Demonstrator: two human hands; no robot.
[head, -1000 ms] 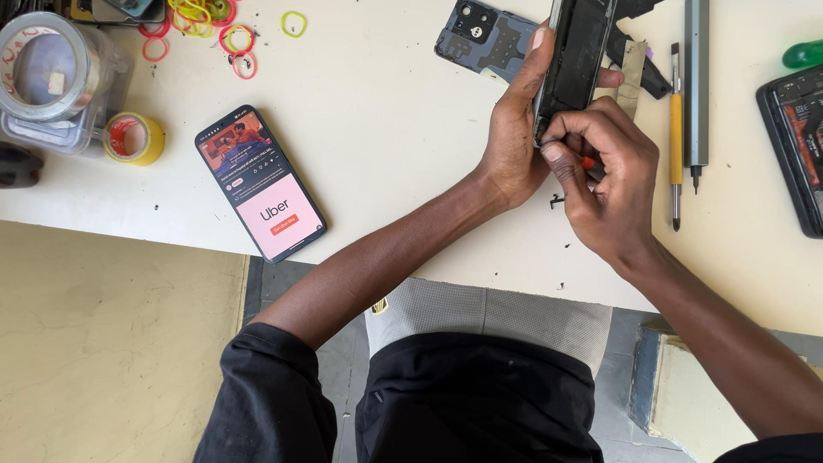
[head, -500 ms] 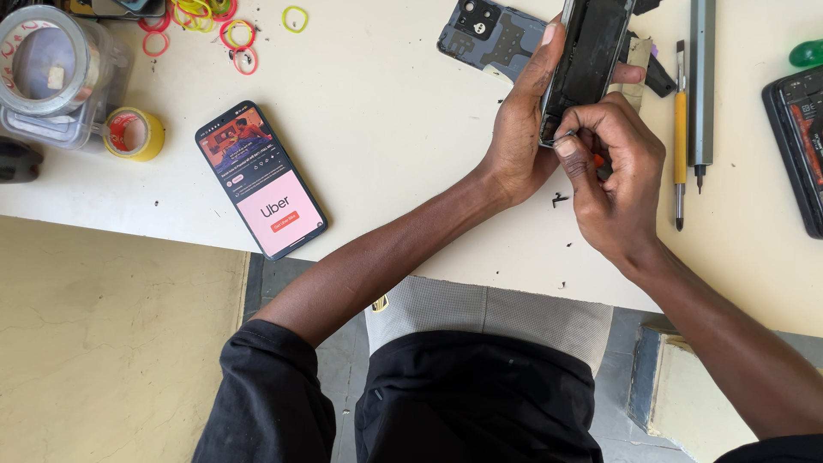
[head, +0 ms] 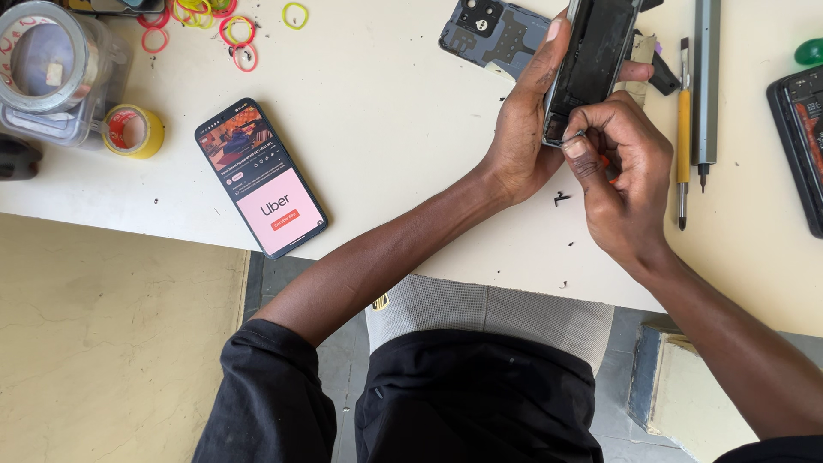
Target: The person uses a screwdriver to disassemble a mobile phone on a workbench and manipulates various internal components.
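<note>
Head view: 2 hands point(head: 523, 129) point(head: 621, 176) grip glossy black phone point(head: 591, 60).

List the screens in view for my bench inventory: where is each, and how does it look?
Lit black smartphone: flat on the white table, left of left hand; dark picture above, pink panel below.
Opened dark phone: held upright by left hand; right hand at its lower edge; unlit.

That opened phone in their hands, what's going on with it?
A person at a pale table holds an opened phone upright in the left hand. The right hand pinches a small tool against its lower edge. A detached back cover lies just behind, a second phone with a lit screen to the left, screwdrivers to the right.
</note>
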